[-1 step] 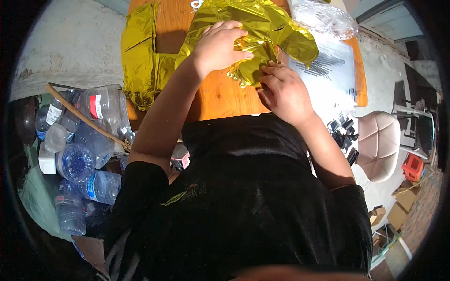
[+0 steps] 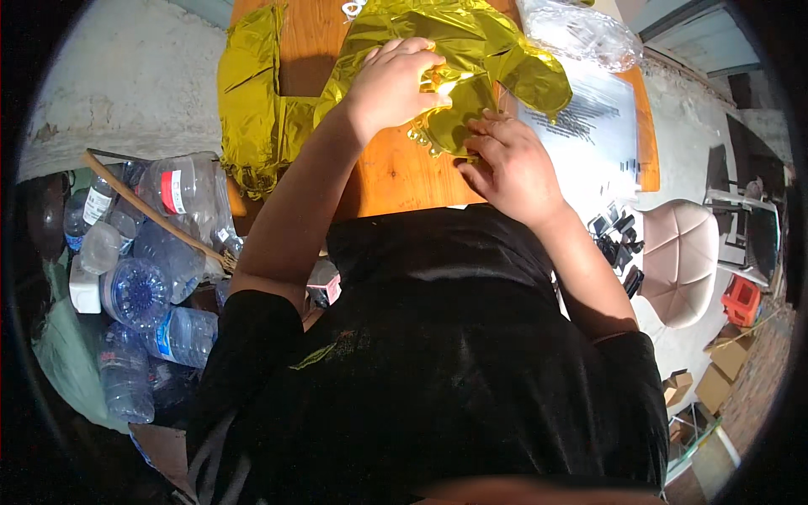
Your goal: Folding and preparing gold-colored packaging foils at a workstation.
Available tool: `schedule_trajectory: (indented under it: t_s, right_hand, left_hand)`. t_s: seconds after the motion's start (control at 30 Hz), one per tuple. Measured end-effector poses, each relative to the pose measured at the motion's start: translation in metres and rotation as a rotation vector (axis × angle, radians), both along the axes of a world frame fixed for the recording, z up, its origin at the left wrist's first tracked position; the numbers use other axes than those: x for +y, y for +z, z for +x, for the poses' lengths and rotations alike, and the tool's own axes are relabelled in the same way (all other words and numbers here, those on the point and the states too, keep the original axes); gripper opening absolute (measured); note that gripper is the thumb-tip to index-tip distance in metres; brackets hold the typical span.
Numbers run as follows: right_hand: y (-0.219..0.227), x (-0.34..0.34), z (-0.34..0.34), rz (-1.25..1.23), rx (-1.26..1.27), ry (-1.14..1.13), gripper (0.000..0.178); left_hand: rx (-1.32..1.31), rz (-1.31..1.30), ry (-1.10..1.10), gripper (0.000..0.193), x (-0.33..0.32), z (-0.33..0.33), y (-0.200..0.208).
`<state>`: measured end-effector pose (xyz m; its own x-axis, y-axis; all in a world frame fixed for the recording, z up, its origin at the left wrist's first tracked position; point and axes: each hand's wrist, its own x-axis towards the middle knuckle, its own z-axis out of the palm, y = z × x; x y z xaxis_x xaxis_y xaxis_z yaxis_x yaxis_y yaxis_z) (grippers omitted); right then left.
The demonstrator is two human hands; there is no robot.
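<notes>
across the front of the wooden worktop (image 2: 391, 178) we have the gold foil (image 2: 433, 23), creased, lying loosely spread, probably so its edges stay reachable. our left grip (image 2: 438, 79) lies over it, thumb and fingers apart, not clenched; looks like it steadies the film, which would slide easily. our right grip (image 2: 471, 150) is at the near edge, fingertips touching foil; we can't tell whether it pinches anything. both work close to our body, likely for easy reach. more gold foil (image 2: 247, 93) hangs over the left edge; can't tell if it's joined. small white rings (image 2: 352, 9) at the far edge. clear packaging (image 2: 581, 35) and a clear printed sheet (image 2: 602, 114) sit right, seemingly pushed aside. off the worktop: plastic bottles (image 2: 135, 290) piled left, pale chair (image 2: 677, 269) right, cardboard boxes (image 2: 715, 387) beyond.
</notes>
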<state>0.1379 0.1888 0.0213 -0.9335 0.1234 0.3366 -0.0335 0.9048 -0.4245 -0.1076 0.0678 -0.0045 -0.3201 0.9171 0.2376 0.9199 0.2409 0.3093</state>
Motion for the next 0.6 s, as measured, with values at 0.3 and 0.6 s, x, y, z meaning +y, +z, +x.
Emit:
schedule_trajectory:
  t_s: [0.3, 0.6]
  right_hand:
    - [0.026, 0.094, -0.034, -0.032, -0.042, -0.795, 0.054]
    - [0.023, 0.149, -0.066, -0.041, -0.492, -0.634, 0.054]
  left_hand:
    - [-0.025, -0.026, 0.014, 0.066, -0.001, 0.003, 0.007]
    - [-0.067, -0.039, 0.016, 0.071, -0.002, 0.002, 0.006]
